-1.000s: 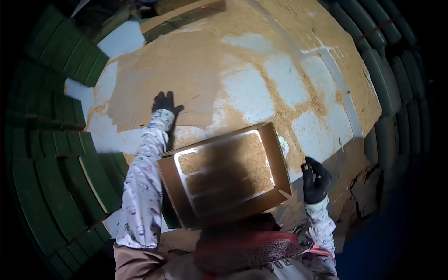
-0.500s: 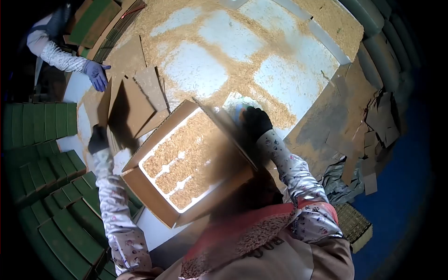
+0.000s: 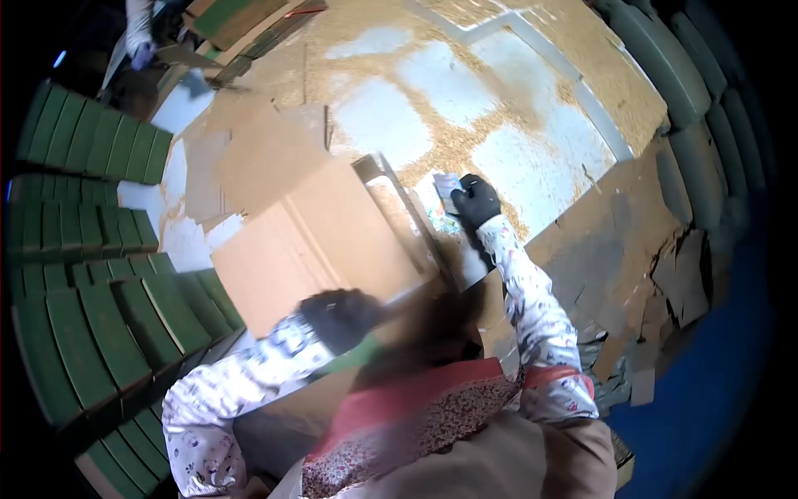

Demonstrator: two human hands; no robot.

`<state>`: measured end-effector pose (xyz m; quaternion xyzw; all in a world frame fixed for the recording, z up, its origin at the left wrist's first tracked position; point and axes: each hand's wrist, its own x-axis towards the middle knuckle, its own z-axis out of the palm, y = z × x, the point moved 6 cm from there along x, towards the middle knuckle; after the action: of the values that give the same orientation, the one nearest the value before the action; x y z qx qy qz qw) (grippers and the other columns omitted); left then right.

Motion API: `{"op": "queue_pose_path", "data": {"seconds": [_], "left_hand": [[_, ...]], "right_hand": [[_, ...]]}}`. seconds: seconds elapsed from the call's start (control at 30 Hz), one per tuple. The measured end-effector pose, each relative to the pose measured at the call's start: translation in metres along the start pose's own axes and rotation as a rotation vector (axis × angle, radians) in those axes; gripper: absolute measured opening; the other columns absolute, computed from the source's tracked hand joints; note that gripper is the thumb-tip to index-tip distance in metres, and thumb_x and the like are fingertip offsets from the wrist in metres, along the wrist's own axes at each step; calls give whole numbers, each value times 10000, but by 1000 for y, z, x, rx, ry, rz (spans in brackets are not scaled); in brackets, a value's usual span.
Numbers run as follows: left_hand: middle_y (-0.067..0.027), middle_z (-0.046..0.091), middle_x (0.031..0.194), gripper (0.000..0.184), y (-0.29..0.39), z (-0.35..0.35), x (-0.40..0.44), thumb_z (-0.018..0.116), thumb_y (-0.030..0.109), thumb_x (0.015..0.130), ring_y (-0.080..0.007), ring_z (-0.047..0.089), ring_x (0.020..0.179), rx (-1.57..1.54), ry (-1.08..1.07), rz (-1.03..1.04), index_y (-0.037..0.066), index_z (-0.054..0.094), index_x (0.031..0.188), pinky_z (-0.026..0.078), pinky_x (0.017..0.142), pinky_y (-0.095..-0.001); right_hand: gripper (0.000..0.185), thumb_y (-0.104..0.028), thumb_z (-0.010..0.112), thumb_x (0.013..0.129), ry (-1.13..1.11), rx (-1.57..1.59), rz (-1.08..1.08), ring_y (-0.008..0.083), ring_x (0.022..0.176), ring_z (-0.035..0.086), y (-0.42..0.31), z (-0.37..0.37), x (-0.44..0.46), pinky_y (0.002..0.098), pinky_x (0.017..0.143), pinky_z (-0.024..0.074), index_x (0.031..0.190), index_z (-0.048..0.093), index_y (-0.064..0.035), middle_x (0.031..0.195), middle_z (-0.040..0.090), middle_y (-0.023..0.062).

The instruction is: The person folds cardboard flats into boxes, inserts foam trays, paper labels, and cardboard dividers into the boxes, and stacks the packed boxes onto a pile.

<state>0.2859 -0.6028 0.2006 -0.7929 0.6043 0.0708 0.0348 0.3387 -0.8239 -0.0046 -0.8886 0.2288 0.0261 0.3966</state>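
Note:
My left hand point(image 3: 339, 320), in a black glove and smeared by motion, is at the near edge of a brown cardboard sheet point(image 3: 303, 241). The sheet lies over most of the cardboard box, and wood shavings point(image 3: 391, 200) show in the gap at its far right end. Beyond the box's right wall point(image 3: 420, 224), my right hand point(image 3: 478, 201), also black-gloved, has its fingers closed on a small pale-blue printed packet point(image 3: 449, 190). More white and coloured printed pieces point(image 3: 434, 208) lie under and beside it.
Shavings cover the white work surface point(image 3: 449, 87). Stacked green boxes point(image 3: 125, 324) line the left side, with flat cardboard point(image 3: 266, 158) behind the box. A co-worker's gloved hand point(image 3: 143, 55) is at the upper left. Full sacks point(image 3: 657, 58) and torn cardboard point(image 3: 682, 283) are at the right.
The cardboard sheet has come from the left over the box, hiding most of the shavings. My left hand has moved right and nearer my body. The co-worker's hand appears farther off. The camera view has shifted.

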Motion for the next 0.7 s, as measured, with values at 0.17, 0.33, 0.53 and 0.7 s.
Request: {"op": "queue_pose_path", "data": {"seconds": [0.17,0.33,0.53,0.7], "left_hand": [[-106,521,726,216,6,96,11,488,157,700,-227,570,634,-294,-262,-111,31,488,875,468,507,-316],[-119,537,990,315,-16,66,-42,520,217,754,-265,520,918,-212,92,-39,72,508,1034,424,781,-357],[-34,519,1055,533,-75,52,-141,563,554,603,-264,435,1047,-206,88,-233,194,554,995,244,897,-503],[-87,453,1144,646,-58,89,-76,629,525,566,-282,413,1069,-270,153,-182,174,493,1091,178,897,-580]], "right_hand": [[91,-99,576,635,461,86,-1065,263,649,532,-184,-65,-96,342,546,440,716,542,-76,711,533,99],[110,-135,535,684,-397,-689,-950,213,725,548,-173,30,-120,321,670,414,784,551,-93,842,539,91],[601,-45,629,582,-272,-226,-1010,348,973,468,-168,-77,-88,377,816,402,1147,428,-83,1130,454,172],[828,-226,714,550,-517,-371,-1048,335,1096,381,-157,9,-82,403,908,320,1255,299,-96,1245,349,172]]}}
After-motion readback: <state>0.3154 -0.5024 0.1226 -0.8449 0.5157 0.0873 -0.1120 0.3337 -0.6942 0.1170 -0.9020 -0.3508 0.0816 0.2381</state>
